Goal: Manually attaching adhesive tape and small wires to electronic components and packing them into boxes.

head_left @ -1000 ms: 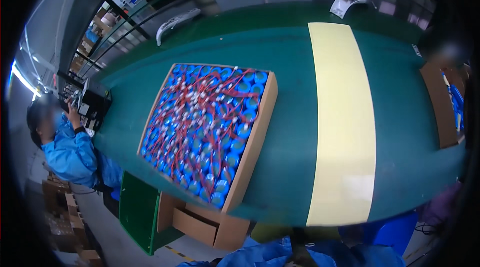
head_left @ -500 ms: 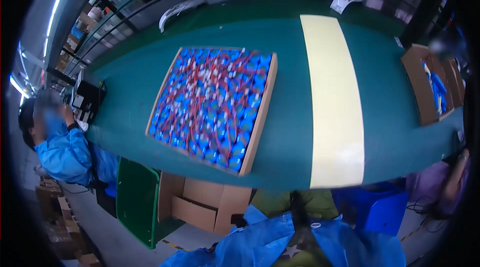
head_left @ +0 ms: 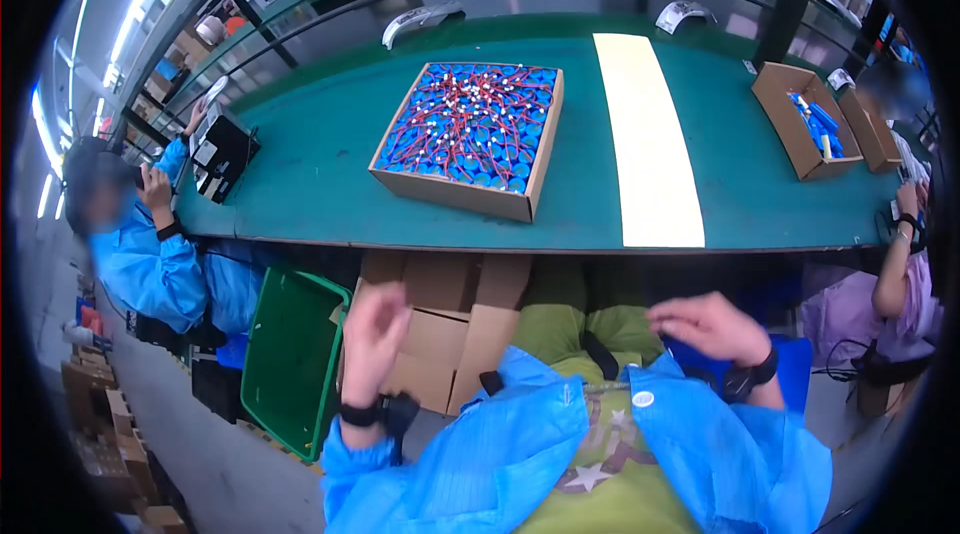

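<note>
My left hand is raised below the table edge, fingers loosely apart, holding nothing. My right hand hovers over my lap, fingers curled slightly, also empty. Both wrists wear dark bands and blue sleeves. On the green table ahead sits a shallow cardboard box packed with several blue cylinders joined by red wires. The box is well beyond both hands.
A pale yellow strip runs across the table. A smaller cardboard box with blue parts stands at the right. A green bin and cardboard cartons sit under the table. One person in blue sits at left, another at right.
The view has tilted down and pulled back from the table. Both my hands and blue sleeves have come into sight below the table edge.
</note>
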Demonstrator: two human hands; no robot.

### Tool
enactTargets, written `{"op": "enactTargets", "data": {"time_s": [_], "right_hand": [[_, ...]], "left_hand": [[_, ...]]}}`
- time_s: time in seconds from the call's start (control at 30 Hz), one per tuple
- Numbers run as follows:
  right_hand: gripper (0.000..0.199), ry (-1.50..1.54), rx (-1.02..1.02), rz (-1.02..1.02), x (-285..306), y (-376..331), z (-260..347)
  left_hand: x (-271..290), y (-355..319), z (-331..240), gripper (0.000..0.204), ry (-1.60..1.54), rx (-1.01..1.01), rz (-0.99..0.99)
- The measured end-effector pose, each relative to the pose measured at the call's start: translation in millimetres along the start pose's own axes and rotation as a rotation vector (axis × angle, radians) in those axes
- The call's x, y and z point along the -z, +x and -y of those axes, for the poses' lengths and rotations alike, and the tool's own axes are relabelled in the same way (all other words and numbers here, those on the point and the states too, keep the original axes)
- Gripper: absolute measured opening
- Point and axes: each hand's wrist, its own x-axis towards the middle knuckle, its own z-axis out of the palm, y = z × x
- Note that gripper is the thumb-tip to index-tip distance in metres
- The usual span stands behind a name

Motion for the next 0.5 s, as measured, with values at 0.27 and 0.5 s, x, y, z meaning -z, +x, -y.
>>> {"op": "enactTargets", "data": {"time_s": [0.27,0.5], "right_hand": [[0.038,-0.545,0.083,-0.469,97.0,102.4,6.3],[0.051,-0.469,0.017,-0.53,68.8,70.4,-15.7]], "left_hand": [[-46.3,122.8,-43.7,0.045,0.442,-0.611,-0.352],[-56.1,130.5,-23.8,0.044,0.349,-0.564,-0.441]]}}
